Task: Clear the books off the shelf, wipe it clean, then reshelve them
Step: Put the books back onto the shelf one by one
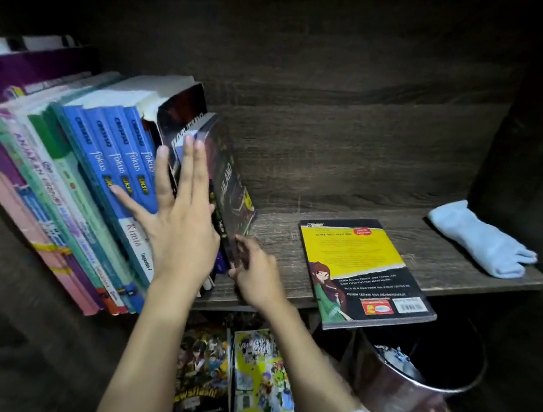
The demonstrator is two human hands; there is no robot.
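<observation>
A row of upright books (70, 179) leans at the left of the dark wooden shelf (351, 188). My left hand (180, 218) lies flat with straight fingers against the blue spines and the dark books beside them. My right hand (254, 272) pinches the lower corner of the last dark book (232, 180) at the row's right end. A yellow and black comic book (363, 273) lies flat on the shelf board, its front end overhanging the edge. A folded light blue cloth (476, 239) rests at the shelf's far right.
Below the shelf stand several colourful comics (233, 380). A shiny metal bin (414, 373) sits under the shelf at the right. The shelf's side wall (539, 154) rises behind the cloth.
</observation>
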